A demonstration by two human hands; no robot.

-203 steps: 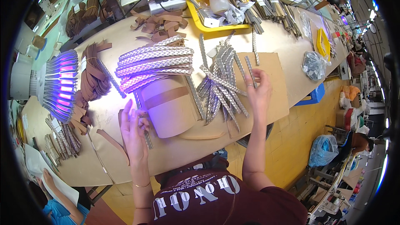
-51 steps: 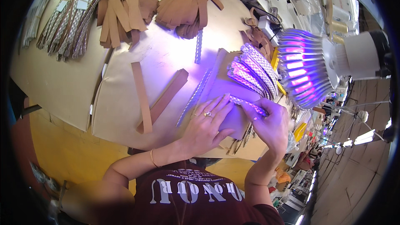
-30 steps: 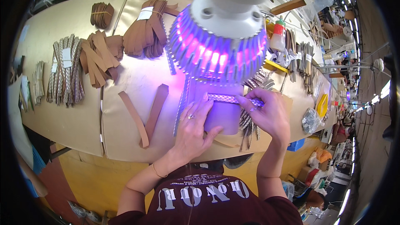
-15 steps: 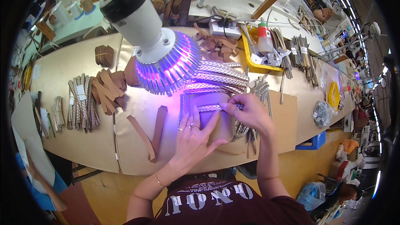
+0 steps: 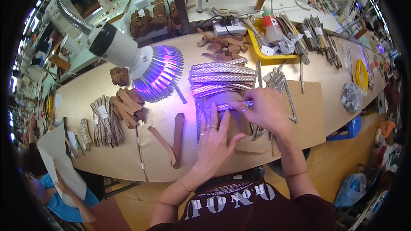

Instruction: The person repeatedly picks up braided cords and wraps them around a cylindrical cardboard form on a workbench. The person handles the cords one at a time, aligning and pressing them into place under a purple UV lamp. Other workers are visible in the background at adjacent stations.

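Note:
A short braided strip (image 5: 223,108) lies across a taupe panel (image 5: 238,125) on the table in front of me. My left hand (image 5: 213,140) rests flat with fingers spread, its fingertips at the strip's left part. My right hand (image 5: 269,110) pinches the strip between thumb and finger farther right, and a bit of braid shows at its fingertips. Just beyond the panel lies a thick bundle of braided strips (image 5: 220,77). Another braided strip (image 5: 198,122) runs along the panel's left side. Loose braided ends (image 5: 280,80) lie behind my right hand.
A lit purple lamp (image 5: 160,73) hangs left of the bundle. Brown strips (image 5: 177,139) and tied braids (image 5: 106,122) lie to the left. A yellow tray (image 5: 274,59) with a bottle (image 5: 272,28) stands far right. Cardboard (image 5: 306,115) lies at right. Another person's arm (image 5: 75,196) shows lower left.
The whole view has shifted, so the lamp sits farther left and the table's left side shows more. My right hand's grip has shifted along the strip; my left hand stays spread by it.

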